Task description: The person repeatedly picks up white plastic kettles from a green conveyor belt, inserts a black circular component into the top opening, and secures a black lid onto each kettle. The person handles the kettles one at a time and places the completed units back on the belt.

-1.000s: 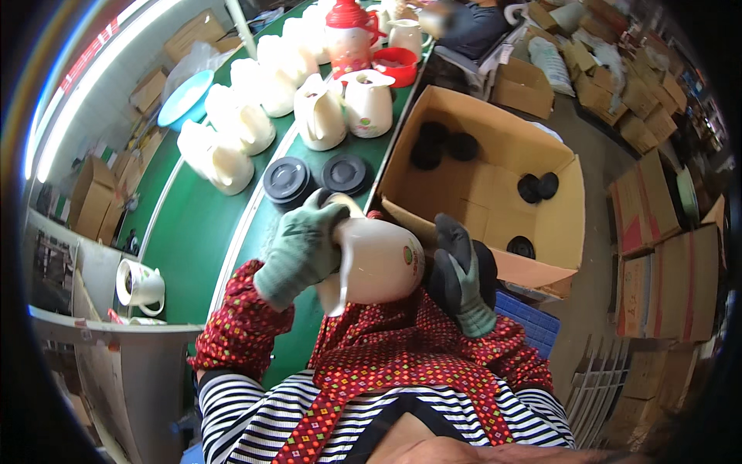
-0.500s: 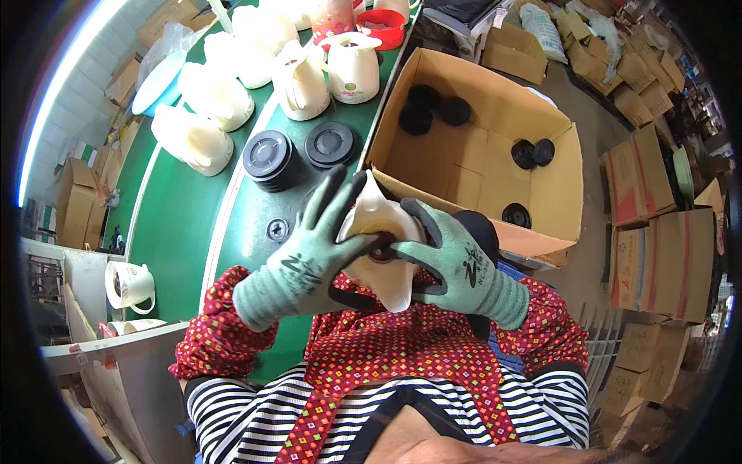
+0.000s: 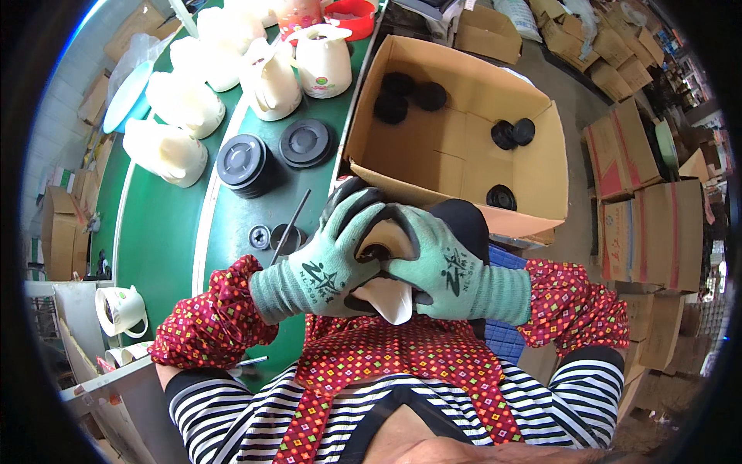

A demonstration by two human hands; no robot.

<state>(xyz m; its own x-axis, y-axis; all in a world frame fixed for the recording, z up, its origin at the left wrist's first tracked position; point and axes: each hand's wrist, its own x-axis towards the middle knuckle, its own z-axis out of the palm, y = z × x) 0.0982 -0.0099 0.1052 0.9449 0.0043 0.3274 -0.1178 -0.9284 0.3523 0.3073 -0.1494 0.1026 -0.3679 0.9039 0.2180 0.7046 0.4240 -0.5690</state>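
A cream plastic jug [image 3: 390, 300] is held in front of my chest, its pointed spout toward me and its round opening facing up. My left hand [image 3: 332, 267], in a green glove with dark fingertips, is closed round one side. My right hand [image 3: 444, 267], gloved alike, grips the other side. Both thumbs press together at the opening, where a dark ring shows in part; what they press on is hidden. On the green table left of the jug lie a small black round part [image 3: 260, 237] and a dark cup [image 3: 289, 240] with a thin rod by it.
Two stacks of black discs [image 3: 242, 161] stand farther back on the table [image 3: 166, 220], before several cream jugs [image 3: 323, 66] and a red basket [image 3: 352, 17]. Right of it, an open cardboard box [image 3: 533, 124] holds several black discs [image 3: 502, 197]. A cream jug [image 3: 121, 311] sits far left.
My hands have closed in round the jug, and the left fingers, spread before, now wrap it. The cup and rod beside my left hand have come into view. The whole view has shifted slightly.
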